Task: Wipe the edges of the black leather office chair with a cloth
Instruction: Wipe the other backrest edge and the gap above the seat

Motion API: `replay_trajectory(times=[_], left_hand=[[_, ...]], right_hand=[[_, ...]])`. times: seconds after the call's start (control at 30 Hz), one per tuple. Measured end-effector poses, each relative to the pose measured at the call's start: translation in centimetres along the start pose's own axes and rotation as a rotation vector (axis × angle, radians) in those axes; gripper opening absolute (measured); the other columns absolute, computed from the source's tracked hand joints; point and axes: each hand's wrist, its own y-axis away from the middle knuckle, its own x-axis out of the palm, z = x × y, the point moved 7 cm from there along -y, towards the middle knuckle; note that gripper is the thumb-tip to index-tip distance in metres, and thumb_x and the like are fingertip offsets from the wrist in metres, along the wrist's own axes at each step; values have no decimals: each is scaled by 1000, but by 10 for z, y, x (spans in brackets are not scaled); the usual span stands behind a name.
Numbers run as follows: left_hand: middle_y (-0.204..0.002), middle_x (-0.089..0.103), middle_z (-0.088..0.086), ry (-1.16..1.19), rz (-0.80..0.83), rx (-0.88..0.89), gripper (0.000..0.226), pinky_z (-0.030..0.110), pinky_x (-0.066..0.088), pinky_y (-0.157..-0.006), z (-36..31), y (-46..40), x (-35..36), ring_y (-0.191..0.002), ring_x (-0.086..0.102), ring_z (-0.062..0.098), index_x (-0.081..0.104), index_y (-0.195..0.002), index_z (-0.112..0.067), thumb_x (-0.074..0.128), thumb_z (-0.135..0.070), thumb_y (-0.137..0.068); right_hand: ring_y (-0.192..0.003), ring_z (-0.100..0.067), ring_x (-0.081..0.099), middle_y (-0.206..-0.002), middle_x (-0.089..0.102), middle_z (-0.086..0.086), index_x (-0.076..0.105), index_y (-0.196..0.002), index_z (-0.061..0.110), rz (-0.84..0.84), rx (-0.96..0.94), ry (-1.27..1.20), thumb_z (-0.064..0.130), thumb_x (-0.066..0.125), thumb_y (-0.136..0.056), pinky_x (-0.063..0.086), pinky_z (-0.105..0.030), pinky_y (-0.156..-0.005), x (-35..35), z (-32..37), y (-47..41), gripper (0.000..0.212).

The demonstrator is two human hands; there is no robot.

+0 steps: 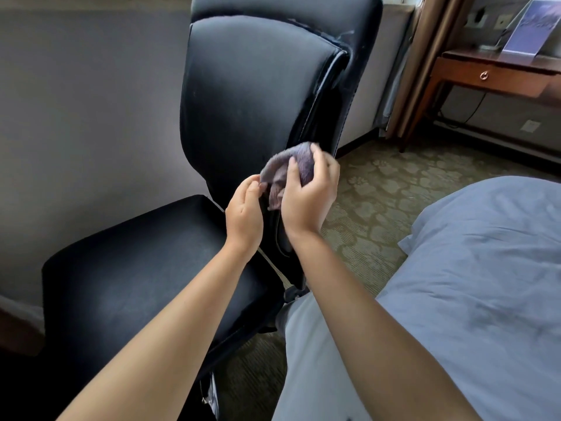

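Nearest us our two forearms reach forward over the chair seat [136, 268], with the blue-grey bed [485, 268] at our right. The black leather office chair [249, 95] stands side-on to us, its backrest rising ahead and its right side edge running up from the seat joint toward the top corner.

Our left hand [244, 214] is in a narrow grip, pinching the lower end of the purple-grey cloth [291, 165] between thumb and fingertips. Our right hand [309, 192] has its grip curled round the bunched upper part of the cloth, fingers on the near side, and holds it against the backrest's side edge about halfway up. The cloth lies right on that edge, where the front cushion meets the back shell.

To do this step well, we judge that we should gather the loose tail into the right hand so that the pad is firm, then fold it over the seam so it touches both faces at once. We run it along the edge in one direction, with steady pressure, and let the left hand brace the backrest so the chair does not swivel away. The upper edge looks frayed; there we should press lightly.

Farther off, a wooden desk [491, 74] stands by the curtain [425, 56].
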Motion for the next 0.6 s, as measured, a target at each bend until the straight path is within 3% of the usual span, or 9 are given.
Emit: replay_trajectory(times=[0.1, 0.2, 0.37, 0.47, 0.6], left_hand=[[-114, 67, 0, -59, -22, -4, 39, 32, 46, -101, -4, -3, -2, -112, 60, 12, 56, -121, -18, 46, 2, -90], [-107, 64, -4, -189, -30, 26, 54, 31, 46, -99, -9, -7, -3, -111, 58, 13, 56, -125, -17, 45, 10, -79], [-140, 48, -3, -427, 91, 185, 68, 34, 37, -109, -2, -9, 10, -131, 42, 13, 46, -138, -17, 73, -9, -75], [-154, 31, -3, -543, 175, 223, 89, 28, 25, -116, 5, -9, 18, -141, 25, 11, 30, -148, -20, 78, -15, -73], [-159, 13, -3, -610, 116, 265, 94, 15, 12, -109, -9, -17, 20, -145, 12, 10, 21, -151, -22, 77, -18, -76]], right_hand=[[-100, -13, 48, -109, 59, -19, 63, -113, -6, -25, -46, -16, 6, 67, -80, 22, 7, -88, 3, 15, -27, 35], [-98, -17, 55, -108, 59, -17, 64, -110, -4, 60, -70, 31, 4, 66, -77, 25, 5, -88, 2, 6, -15, 34], [-104, -23, 55, -110, 57, -13, 65, -113, -1, 181, -161, 117, 0, 60, -81, 41, -21, -93, 2, -4, 10, 32], [-108, -20, 51, -114, 59, -13, 65, -113, 1, 114, -228, 114, -4, 56, -84, 36, -17, -98, 2, 14, -15, 31], [-108, -20, 48, -119, 61, -13, 65, -114, 0, 94, -311, 166, -7, 56, -81, 33, -20, -100, 10, 29, -38, 35]])
